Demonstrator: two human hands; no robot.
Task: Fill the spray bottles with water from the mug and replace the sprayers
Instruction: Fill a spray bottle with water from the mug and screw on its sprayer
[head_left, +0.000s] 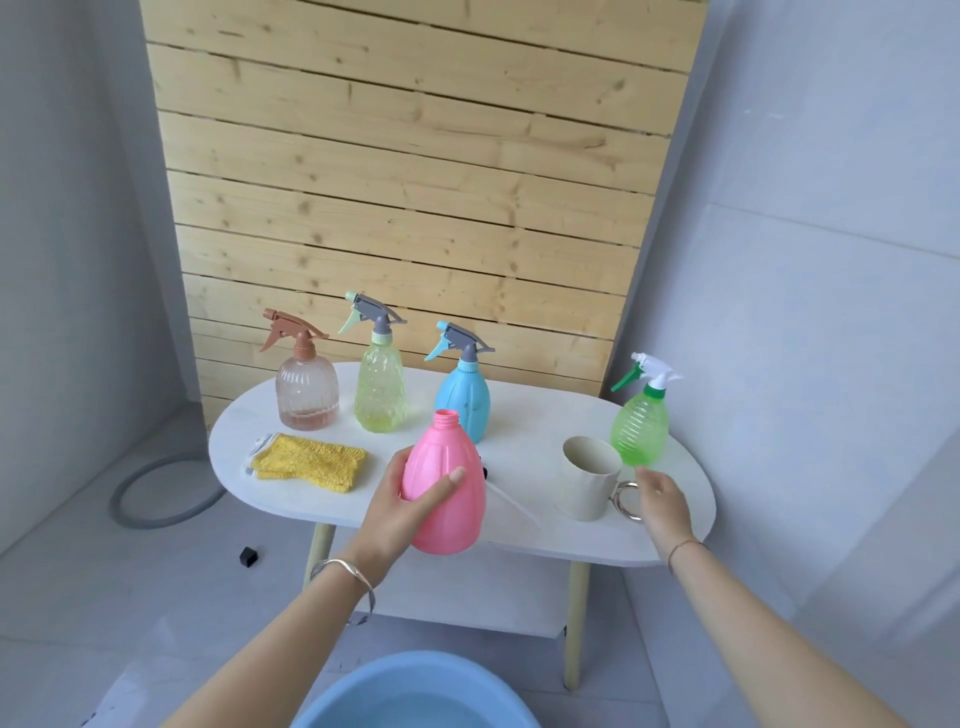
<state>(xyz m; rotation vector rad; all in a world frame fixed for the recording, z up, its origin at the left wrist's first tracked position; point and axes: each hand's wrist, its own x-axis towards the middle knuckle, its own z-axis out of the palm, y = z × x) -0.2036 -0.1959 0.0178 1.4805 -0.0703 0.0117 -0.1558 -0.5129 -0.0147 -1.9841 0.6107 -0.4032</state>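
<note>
My left hand (410, 499) grips a pink spray bottle (447, 493) with no sprayer on its open neck, held above the near edge of the white oval table (519, 415). Its removed sprayer is mostly hidden behind it; only the clear dip tube (511, 501) shows on the table. My right hand (662, 501) hovers with fingers apart beside the metal handle of the cream mug (589, 478). Four bottles with sprayers on stand behind: a clear pinkish bottle (306, 389), a yellow-green bottle (379, 387), a blue bottle (462, 400) and a green bottle (639, 426).
A yellow cloth (309, 462) lies on the table's left part. A blue basin (415, 696) holding water sits on the floor below me. A grey hose loop (156, 493) and a small black cube (249, 557) lie on the floor. A wooden slat panel (415, 182) stands behind.
</note>
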